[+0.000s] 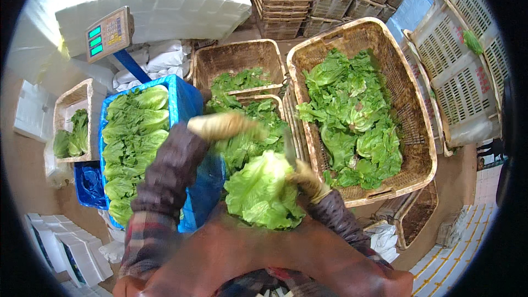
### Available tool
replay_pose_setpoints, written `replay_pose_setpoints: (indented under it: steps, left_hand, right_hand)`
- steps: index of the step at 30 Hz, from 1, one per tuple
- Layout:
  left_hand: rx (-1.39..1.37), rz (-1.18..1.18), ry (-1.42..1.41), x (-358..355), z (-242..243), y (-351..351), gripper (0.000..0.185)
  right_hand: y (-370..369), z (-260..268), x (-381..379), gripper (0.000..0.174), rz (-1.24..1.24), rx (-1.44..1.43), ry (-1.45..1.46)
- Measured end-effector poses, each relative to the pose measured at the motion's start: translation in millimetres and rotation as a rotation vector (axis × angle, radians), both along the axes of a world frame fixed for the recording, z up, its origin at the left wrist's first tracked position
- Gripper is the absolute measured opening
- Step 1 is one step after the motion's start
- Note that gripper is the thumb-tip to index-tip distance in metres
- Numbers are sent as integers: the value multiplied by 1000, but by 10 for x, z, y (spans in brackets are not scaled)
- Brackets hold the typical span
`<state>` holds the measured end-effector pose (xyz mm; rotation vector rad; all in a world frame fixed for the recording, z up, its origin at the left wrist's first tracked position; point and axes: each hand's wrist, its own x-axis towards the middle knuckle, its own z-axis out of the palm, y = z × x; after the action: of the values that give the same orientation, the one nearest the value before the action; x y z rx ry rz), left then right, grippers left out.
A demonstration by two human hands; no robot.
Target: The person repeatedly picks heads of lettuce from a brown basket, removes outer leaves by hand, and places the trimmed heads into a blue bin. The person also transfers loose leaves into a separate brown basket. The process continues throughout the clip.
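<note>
A head of green leaf lettuce (264, 192) rests in front of my brown apron (247, 251), its pale leaves spread. My right hand (310, 182), in a cream work glove, is closed around a knife (289, 150) whose blade points up and away beside the lettuce. My left hand (225, 126), also gloved, is extended over loose lettuce leaves (270, 132) in a crate. Motion blur hides its fingers, so I cannot tell whether it holds anything.
A large brown plastic crate (416, 132) of lettuce stands at right. Left of me, rows of romaine-like lettuce (136, 140) fill a blue-lined container (175, 95). Behind it rises a scale display (109, 35). White foam boxes (74, 247) and stacked crates (284, 4) surround the area.
</note>
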<state>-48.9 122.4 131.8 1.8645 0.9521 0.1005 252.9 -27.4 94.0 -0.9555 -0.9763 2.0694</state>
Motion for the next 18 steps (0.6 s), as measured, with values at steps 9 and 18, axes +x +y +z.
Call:
replay_pose_setpoints:
  steps: [9,18]
  left_hand:
    - [537,484,-451,124,562,207,105]
    - [-189,770,-1233,1206,-602,-562,121]
  right_hand:
    - [708,1357,1105,68,-399,1973,-1370]
    - [1195,1277,84,88,-156,454,-438]
